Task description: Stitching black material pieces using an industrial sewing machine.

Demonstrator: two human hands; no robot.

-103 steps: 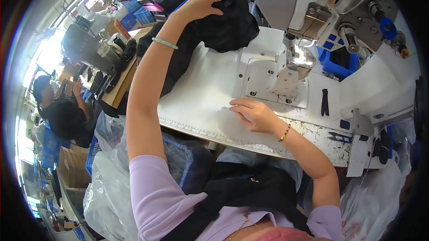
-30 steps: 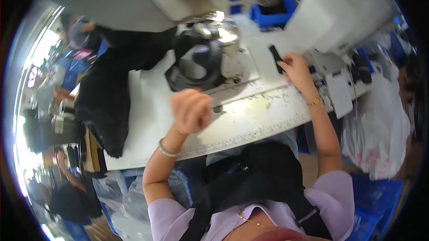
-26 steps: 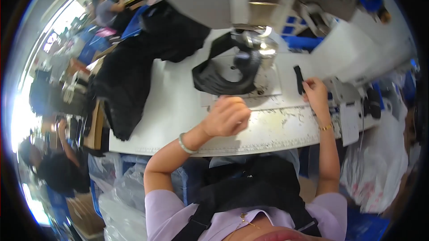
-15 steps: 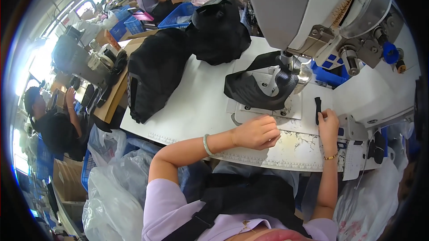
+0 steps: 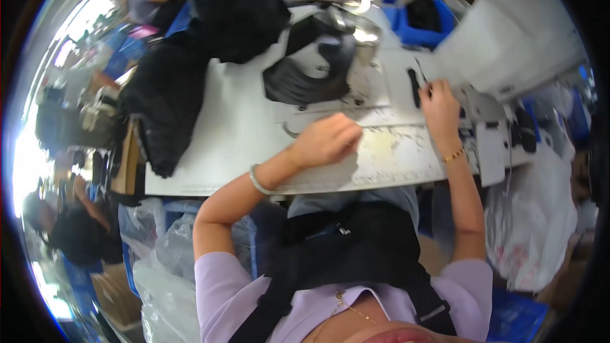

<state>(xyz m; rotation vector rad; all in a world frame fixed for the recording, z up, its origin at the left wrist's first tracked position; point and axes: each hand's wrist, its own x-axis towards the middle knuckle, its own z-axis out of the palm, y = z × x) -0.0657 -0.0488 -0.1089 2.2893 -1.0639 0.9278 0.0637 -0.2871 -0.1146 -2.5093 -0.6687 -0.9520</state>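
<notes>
My left hand [image 5: 328, 141], a bracelet on its wrist, is curled closed over the table's front part; whatever it may hold is hidden. My right hand [image 5: 440, 109] is at the right of the table, fingers pinched on a thin dark pointed tool [image 5: 420, 69], blurred. Just left of those fingers lies a short black strip [image 5: 413, 87]. A black fabric piece [image 5: 308, 79] with a curved opening sits under the sewing machine's head, looped around the metal post [image 5: 365, 38]. Neither hand touches it.
Two large black fabric pieces, one nearer [image 5: 166, 98] and one farther [image 5: 238, 15], lie on the left of the white table [image 5: 235, 127]. A blue bin [image 5: 416, 34] stands behind the machine's plate. Clear plastic bags [image 5: 530, 216] hang at the right. Other people sit at the left.
The view has tilted and shifted, so the table appears higher and farther left. At my right fingers, a thin pointed tool now shows beside the black strip. My left hand stays curled.
</notes>
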